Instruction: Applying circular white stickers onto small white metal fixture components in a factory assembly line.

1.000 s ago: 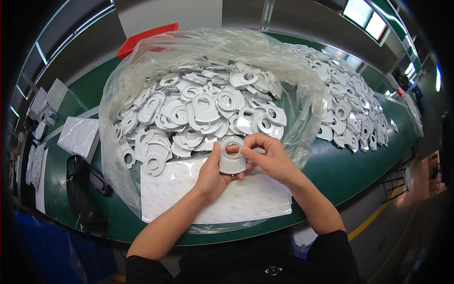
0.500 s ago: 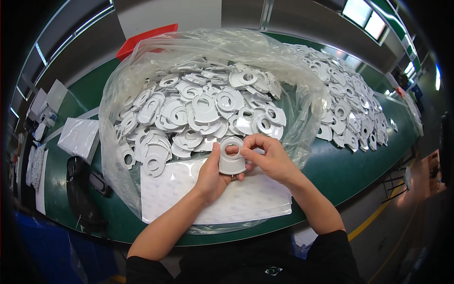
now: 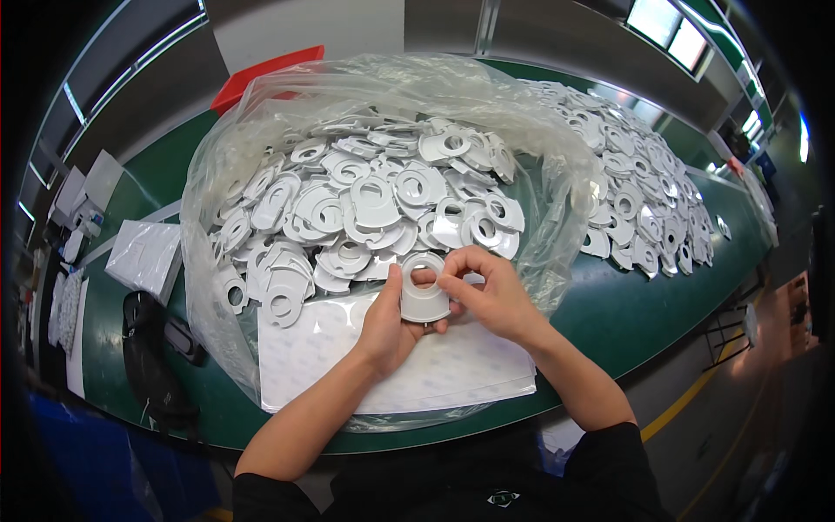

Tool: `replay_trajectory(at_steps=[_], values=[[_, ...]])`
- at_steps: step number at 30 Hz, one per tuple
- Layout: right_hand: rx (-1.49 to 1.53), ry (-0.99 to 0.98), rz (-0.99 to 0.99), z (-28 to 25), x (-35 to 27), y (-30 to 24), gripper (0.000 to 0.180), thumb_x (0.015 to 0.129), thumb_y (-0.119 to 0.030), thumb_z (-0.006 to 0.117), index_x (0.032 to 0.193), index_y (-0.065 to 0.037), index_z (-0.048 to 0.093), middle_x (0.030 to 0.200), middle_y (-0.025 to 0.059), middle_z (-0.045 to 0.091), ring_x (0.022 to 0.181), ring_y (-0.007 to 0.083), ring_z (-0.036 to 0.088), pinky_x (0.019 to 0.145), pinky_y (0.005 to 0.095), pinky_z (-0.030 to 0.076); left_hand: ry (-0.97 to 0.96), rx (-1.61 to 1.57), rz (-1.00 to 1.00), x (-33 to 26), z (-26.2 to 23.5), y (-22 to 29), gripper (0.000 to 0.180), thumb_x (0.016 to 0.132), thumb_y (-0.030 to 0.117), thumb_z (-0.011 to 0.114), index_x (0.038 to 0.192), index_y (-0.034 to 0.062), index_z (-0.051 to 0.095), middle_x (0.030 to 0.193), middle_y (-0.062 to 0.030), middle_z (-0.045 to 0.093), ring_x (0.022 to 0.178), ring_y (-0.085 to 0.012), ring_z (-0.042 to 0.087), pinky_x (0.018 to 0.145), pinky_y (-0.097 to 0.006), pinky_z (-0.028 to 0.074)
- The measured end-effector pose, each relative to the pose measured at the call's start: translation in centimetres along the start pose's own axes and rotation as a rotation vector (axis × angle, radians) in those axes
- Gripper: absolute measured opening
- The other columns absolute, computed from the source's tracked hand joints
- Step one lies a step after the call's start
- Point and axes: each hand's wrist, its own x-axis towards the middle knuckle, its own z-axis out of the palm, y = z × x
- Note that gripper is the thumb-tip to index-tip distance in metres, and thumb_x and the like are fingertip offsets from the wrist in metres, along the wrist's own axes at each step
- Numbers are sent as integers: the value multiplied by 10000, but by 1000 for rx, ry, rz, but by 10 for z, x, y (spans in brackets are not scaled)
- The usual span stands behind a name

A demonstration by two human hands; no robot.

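A white plastic part with a round hole [image 3: 424, 305] is held up over white sheets [image 3: 391, 374]. My left hand [image 3: 386, 329] grips it from the left and below, with the thumb along its side and fingertips showing under its right edge. At its upper right rim, my right hand [image 3: 489, 294] has thumb and index finger pinched together by the ring. Whether anything thin is between those fingertips is too small to see. Beyond the hands, a large clear plastic bag [image 3: 209, 187] lies spread open around a heap of similar white parts [image 3: 348, 204].
A second pile of white parts [image 3: 639, 191] lies on the green table [image 3: 600, 326] at the right. Behind the bag stands a red bin [image 3: 261, 76]. To the left are a wrapped white stack [image 3: 146, 254], a black pouch [image 3: 150, 357] and a dark small case [image 3: 183, 339].
My right fingertips have shifted slightly left along the part's upper rim. The left hand keeps its hold, and the view has moved only a little.
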Motion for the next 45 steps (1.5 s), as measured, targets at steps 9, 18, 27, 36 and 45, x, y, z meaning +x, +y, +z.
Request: replay_trajectory(at_steps=[9, 18, 27, 36, 45], values=[[-67, 38, -112, 4, -1, 0, 128, 843, -94, 633, 855, 15, 566, 976, 61, 502, 626, 100, 574, 546, 217, 483, 5, 46, 29, -2, 4, 1, 488, 988, 478, 256, 1110, 63, 482, 1044, -103, 574, 890, -200, 586, 660, -307, 470], [-244, 86, -223, 6, -3, -8, 125, 815, -88, 658, 866, 9, 598, 935, 67, 529, 632, 103, 584, 545, 227, 488, 78, 166, 48, -4, 6, 1, 190, 962, 240, 453, 1064, 85, 495, 935, -63, 603, 811, -141, 602, 583, -262, 471], [-27, 123, -124, 4, 0, -2, 198, 810, -102, 672, 956, 29, 644, 887, 71, 642, 685, 92, 602, 572, 203, 483, 81, 220, 53, -5, 10, 1, 165, 941, 195, 478, 1045, 67, 473, 915, -98, 596, 780, -161, 598, 539, -262, 440], [-101, 159, -71, 2, 1, -1, 141, 815, -81, 627, 887, 39, 642, 753, 62, 627, 592, 83, 585, 528, 214, 481, -19, 346, 34, -5, 9, -2, 201, 956, 198, 430, 1090, 53, 468, 933, -83, 593, 760, -129, 577, 563, -237, 432], [-166, 214, -22, 8, -1, -4, 196, 821, -118, 662, 696, -1, 566, 629, 26, 577, 484, 54, 520, 435, 200, 417, -149, 406, 10, -2, 3, -7, 461, 972, 448, 271, 1157, 59, 436, 913, -67, 584, 692, -96, 545, 548, -204, 401]])
